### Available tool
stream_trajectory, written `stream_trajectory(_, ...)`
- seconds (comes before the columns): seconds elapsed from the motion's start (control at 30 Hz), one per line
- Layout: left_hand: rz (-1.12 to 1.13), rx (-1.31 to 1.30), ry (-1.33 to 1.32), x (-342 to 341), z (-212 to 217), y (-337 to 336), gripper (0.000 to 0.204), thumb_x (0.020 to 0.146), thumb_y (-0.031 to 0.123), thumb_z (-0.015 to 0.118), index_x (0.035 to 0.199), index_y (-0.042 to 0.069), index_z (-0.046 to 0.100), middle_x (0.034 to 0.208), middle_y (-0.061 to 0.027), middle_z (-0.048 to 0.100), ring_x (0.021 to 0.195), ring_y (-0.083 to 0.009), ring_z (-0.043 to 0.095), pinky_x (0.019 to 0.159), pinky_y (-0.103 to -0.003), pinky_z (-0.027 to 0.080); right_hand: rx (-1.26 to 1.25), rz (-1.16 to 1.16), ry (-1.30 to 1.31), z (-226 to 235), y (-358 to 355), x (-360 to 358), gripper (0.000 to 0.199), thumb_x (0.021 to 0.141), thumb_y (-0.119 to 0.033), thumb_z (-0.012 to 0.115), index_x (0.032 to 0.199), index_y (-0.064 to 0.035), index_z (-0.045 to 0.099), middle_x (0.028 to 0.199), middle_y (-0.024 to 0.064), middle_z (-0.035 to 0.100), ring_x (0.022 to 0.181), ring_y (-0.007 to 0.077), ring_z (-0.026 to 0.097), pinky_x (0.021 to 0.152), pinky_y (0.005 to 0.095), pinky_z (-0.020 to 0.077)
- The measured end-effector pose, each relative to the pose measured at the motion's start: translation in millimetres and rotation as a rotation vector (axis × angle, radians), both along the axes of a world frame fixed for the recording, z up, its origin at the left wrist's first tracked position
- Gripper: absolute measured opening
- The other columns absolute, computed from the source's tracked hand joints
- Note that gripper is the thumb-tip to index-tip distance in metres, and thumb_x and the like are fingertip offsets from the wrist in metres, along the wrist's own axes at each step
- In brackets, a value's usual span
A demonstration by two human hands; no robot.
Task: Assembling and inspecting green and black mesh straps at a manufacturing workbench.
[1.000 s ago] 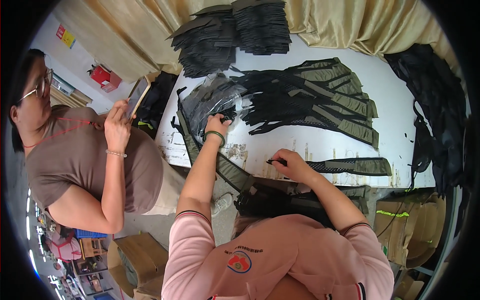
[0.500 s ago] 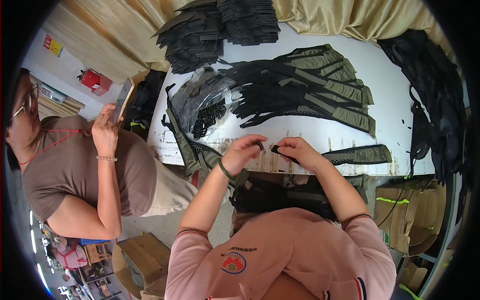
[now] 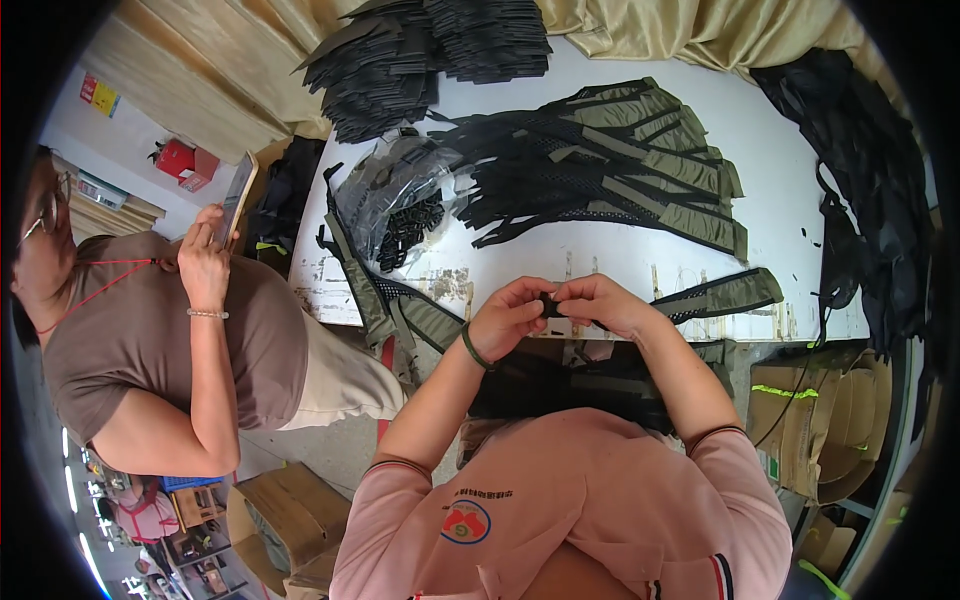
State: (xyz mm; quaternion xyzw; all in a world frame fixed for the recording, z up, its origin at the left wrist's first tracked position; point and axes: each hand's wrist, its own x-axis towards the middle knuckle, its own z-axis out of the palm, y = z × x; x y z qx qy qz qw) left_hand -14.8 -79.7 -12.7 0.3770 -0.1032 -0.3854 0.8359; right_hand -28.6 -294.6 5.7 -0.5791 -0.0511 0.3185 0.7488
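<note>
Now both hands meet at the frame centre: left hand (image 3: 512,318) and right hand (image 3: 600,303) grips pinching a small black buckle (image 3: 549,305) on the olive strap (image 3: 722,295), above the table (image 3: 620,262) edge.

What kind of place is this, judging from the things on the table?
Probably a small sewing or strap assembly workshop. The white worktable carries many olive and black webbing straps, stacked black fabric pieces and a bag of black plastic buckles.

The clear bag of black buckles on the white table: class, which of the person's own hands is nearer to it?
Left. The left hand sits just below and right of the clear bag of black buckles; the right hand is farther right, pinching a small black piece with it.
</note>
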Motion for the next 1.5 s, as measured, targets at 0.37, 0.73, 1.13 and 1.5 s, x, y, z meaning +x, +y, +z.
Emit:
stream_trajectory(0.37,-0.085,-0.096,0.056,0.8,-7.4,0.7,0.025,0.09,0.01,0.055,0.114,0.008,0.05,0.101,-0.0027,0.055,0.08,-0.0107,0.052,0.071,-0.024,0.043,-0.411,-0.167,-0.755,16.6,12.9,-16.2,0.013,0.081,-0.007,0.063,0.09,0.0002,0.059,0.082,0.009,0.06,0.07,0.0197,0.056,0.066,0.0286,0.0456)
stream_trajectory(0.73,0.065,-0.114,0.054,-3.5,-3.5,-7.8,0.027,0.089,0.008,0.055,0.115,0.006,0.051,0.101,-0.0049,0.058,0.079,-0.0124,0.054,0.069,-0.025,0.044,-0.284,-0.405,-0.458,20.9,31.2,-31.5,0.008,0.084,-0.004,0.059,0.091,-0.0001,0.057,0.08,0.0082,0.061,0.07,0.0151,0.058,0.066,0.0271,0.0473)
stream_trajectory(1.13,0.17,-0.009,0.22,-3.3,12.0,-13.1,0.023,0.087,0.006,0.056,0.11,0.005,0.053,0.094,-0.0046,0.059,0.073,-0.0121,0.057,0.069,-0.024,0.047,-0.542,-0.29,-1.015,29.3,12.2,-19.1,0.015,0.079,-0.005,0.064,0.093,-0.0092,0.063,0.079,0.0074,0.061,0.073,0.0213,0.058,0.078,0.0324,0.0424)
stream_trajectory(1.5,0.394,0.3,-0.178,-14.7,19.1,-35.6,0.006,0.09,0.007,0.056,0.091,0.004,0.051,0.085,-0.0059,0.061,0.075,-0.0121,0.061,0.065,-0.024,0.053,-0.074,-0.387,-0.369,29.5,16.1,-30.3,0.011,0.078,0.001,0.065,0.086,-0.0048,0.061,0.073,0.0012,0.059,0.064,0.0097,0.053,0.061,0.0213,0.0426)
